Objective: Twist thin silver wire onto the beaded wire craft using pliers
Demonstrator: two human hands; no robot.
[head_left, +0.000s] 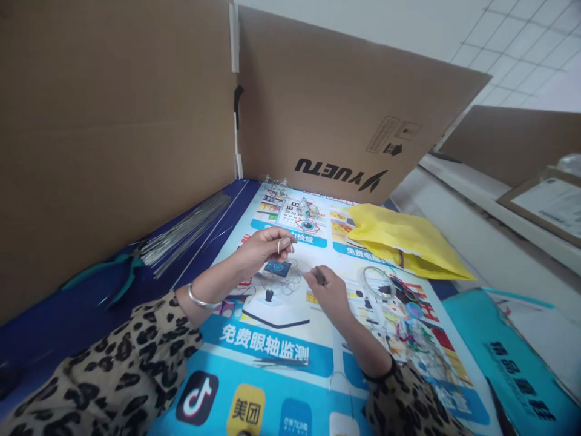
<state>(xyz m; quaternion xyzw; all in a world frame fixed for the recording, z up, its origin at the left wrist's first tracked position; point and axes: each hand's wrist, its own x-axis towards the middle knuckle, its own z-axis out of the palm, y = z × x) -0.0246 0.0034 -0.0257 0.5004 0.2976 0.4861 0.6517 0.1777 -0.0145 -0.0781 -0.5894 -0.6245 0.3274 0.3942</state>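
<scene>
Above the middle of the printed sheet, my left hand point(271, 247) is closed in a pinch. A thin pale band shows at its fingers, but what the fingertips hold is too small to make out. To the right and slightly nearer, my right hand point(330, 293) is closed round a small dark object point(320, 277), whose kind I cannot tell. The hands are apart. Below and between them, thin wire loops point(293, 283) lie over the printed sheet point(272, 309). Several short thin rods point(281, 362) lie closer to me.
Teal-handled pliers point(124, 272) and a bundle of metal wires point(190, 227) lie at left. A yellow bag point(408, 239), a wire coil point(379, 283) and tangled coloured strands point(420, 339) lie right, beside a teal packet point(503, 357). Cardboard panels point(345, 109) stand behind and left.
</scene>
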